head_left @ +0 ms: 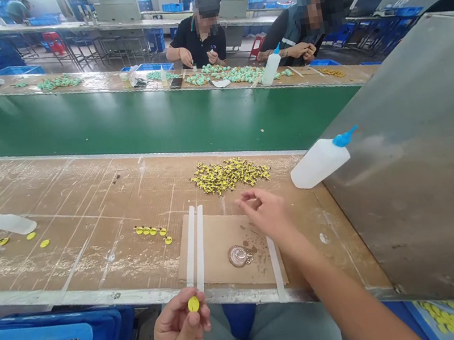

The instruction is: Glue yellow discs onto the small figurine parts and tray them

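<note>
Head view: your left hand (pixel 180 338) pinches a yellow disc (pixel 193 304) between thumb and fingertips, at the table edge (pixel 113 294). Your right hand (pixel 266 215) hangs open, fingers loosely spread, over a cardboard sheet (pixel 222 251) bearing a round glue puddle (pixel 238 255). Left of the sheet sits a short row of yellow pieces (pixel 150 232); beyond it, a heap of yellow parts (pixel 227 174). A glue bottle (pixel 318 162) lies to the right. Across the green belt (pixel 158 117), one person (pixel 198 45) and another person (pixel 289 33) work.
</note>
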